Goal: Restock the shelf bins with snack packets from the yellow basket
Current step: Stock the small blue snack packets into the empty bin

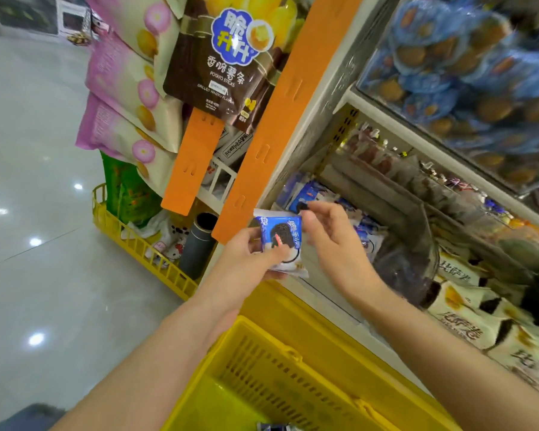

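Left hand point(249, 259) grips a blue snack packet point(281, 234) from below, thumb curled over its front and fingers behind. Right hand point(333, 241) pinches the packet's upper right corner with thumb and forefinger, other fingers loosely curled. Both hands are close together on the same packet, held in the air above the far rim of the yellow basket point(293, 353) and just in front of the shelf edge. White wrapper edges show under the packet; cannot tell if that is a second one. Just behind the right hand is a clear shelf bin point(417, 244) with similar blue packets point(308, 192) in it. One small dark-blue packet point(277, 427) lies at the bottom of the basket, cut by the frame edge. Cream packets point(467, 321) fill the shelf to the right, and blue-wrapped round cakes point(464, 57) fill the blurred upper bin. Orange strips point(262, 135) run down the shelf end, with a brown potato sticks bag point(227, 57) and pink-and-cream bags point(128, 88) hanging there. A yellow floor rack point(137, 244) holds a grey tube point(196, 247). The grey tiled floor point(28, 181) is on the left.
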The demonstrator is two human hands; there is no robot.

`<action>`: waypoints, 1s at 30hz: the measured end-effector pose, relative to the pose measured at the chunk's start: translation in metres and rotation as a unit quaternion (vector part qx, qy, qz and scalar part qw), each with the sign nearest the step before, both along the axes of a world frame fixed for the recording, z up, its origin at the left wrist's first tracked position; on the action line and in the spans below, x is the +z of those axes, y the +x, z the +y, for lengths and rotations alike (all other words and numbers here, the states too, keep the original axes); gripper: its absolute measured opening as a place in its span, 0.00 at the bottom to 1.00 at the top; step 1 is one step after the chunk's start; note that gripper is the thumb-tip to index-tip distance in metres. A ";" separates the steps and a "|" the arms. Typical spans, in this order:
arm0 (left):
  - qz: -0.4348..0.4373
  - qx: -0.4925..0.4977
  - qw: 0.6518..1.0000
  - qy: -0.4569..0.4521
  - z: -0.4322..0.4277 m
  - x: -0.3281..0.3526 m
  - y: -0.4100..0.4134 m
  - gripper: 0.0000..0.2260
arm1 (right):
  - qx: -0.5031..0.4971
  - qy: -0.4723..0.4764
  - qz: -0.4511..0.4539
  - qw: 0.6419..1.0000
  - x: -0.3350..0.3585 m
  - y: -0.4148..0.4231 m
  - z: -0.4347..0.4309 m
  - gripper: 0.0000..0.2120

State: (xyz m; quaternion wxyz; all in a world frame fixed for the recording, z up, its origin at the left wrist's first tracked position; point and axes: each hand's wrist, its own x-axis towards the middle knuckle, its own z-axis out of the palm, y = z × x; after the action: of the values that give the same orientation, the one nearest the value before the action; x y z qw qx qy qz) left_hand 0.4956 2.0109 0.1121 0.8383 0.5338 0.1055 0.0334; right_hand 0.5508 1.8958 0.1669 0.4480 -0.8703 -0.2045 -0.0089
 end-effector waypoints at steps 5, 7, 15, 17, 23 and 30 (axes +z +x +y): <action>0.001 -0.003 1.000 0.013 -0.021 -0.001 -0.013 0.14 | 0.027 -0.033 0.195 0.980 0.004 -0.039 -0.023 0.12; 0.004 -0.005 0.999 0.053 -0.028 -0.004 -0.018 0.13 | 0.016 -0.052 0.196 0.979 0.007 -0.045 -0.034 0.14; -0.056 -0.002 0.982 0.182 -0.041 -0.007 -0.019 0.10 | -0.001 -0.105 0.105 0.989 0.008 -0.049 -0.076 0.10; -0.096 0.013 0.955 0.280 -0.045 -0.004 -0.014 0.09 | -0.009 -0.095 0.117 0.988 0.005 -0.047 -0.081 0.13; -0.207 0.067 0.838 0.501 -0.036 0.011 0.025 0.14 | -0.075 -0.051 0.047 0.995 0.026 -0.013 -0.093 0.13; -0.221 0.076 0.721 0.653 -0.024 0.008 0.077 0.16 | -0.133 -0.227 -0.039 0.964 0.024 0.082 -0.090 0.17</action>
State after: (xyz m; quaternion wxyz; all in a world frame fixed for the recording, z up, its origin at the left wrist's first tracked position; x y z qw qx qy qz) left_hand 0.5730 1.9872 0.1200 0.2765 0.9163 -0.0905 0.2751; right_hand 0.6328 1.8056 0.1905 0.2247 -0.9676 -0.1009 -0.0554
